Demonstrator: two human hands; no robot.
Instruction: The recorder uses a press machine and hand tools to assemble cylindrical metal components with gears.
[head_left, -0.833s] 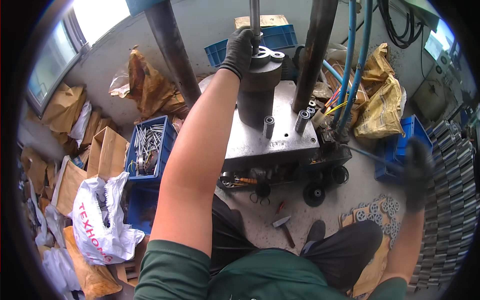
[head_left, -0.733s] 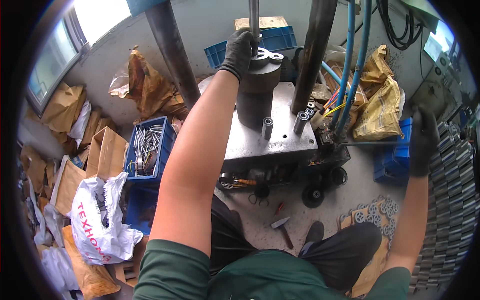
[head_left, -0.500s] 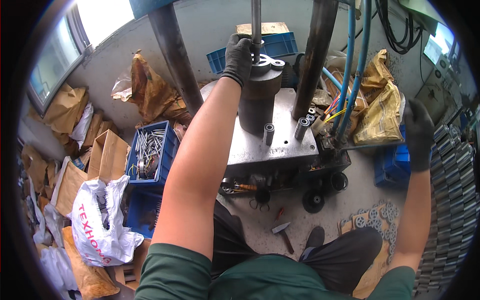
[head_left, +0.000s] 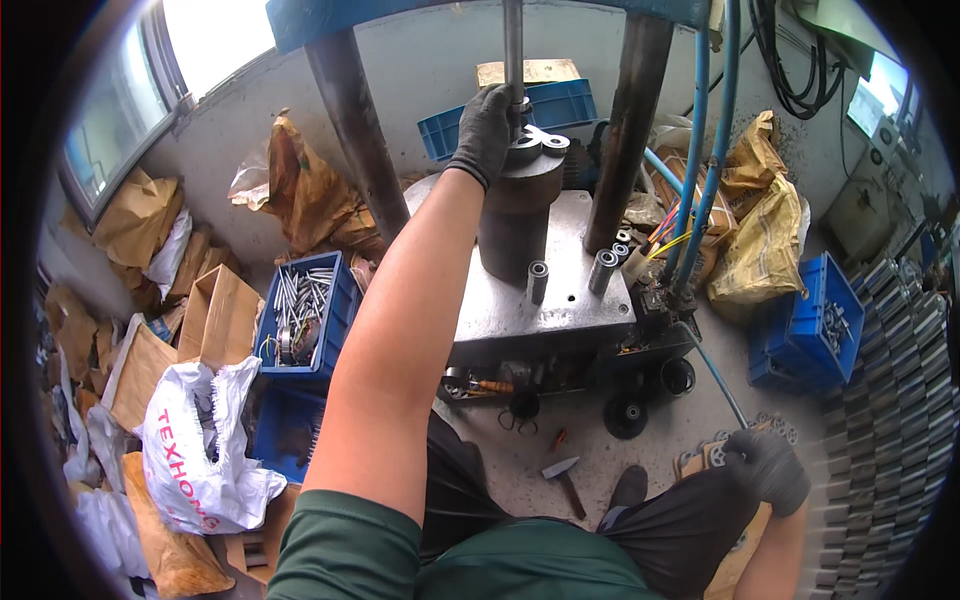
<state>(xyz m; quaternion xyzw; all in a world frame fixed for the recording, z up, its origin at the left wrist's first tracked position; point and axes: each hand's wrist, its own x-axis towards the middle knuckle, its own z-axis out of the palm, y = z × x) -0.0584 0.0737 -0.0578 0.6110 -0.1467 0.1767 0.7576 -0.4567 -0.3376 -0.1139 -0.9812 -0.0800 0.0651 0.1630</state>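
My left hand [head_left: 484, 130], in a dark grey glove, is closed beside the lower end of a press's vertical steel ram [head_left: 514, 45]. Its fingers curl round something at the ram's tip that they mostly hide. Directly below, a flat metal part with ring-shaped ends [head_left: 553, 145] rests on top of a thick steel cylinder [head_left: 515, 230]. That cylinder stands on the press's metal table [head_left: 590, 305]. At lower right, my gloved right hand [head_left: 768, 468] is wrapped round the end of a thin lever rod [head_left: 715, 375], which slopes down towards me from the press.
A blue crossbeam [head_left: 420, 22] spans two steel posts. Short cylindrical pieces [head_left: 538, 282] stand on the table. A hammer [head_left: 572, 492] lies on the floor. Blue bins [head_left: 795, 345] flank the press, and stacked metal pieces [head_left: 890, 420] line the right side.
My right hand has pulled the lever rod down from nearly level to steeply sloping. The blue crossbeam has come lower into view. My left hand stays by the ram, slightly lower.
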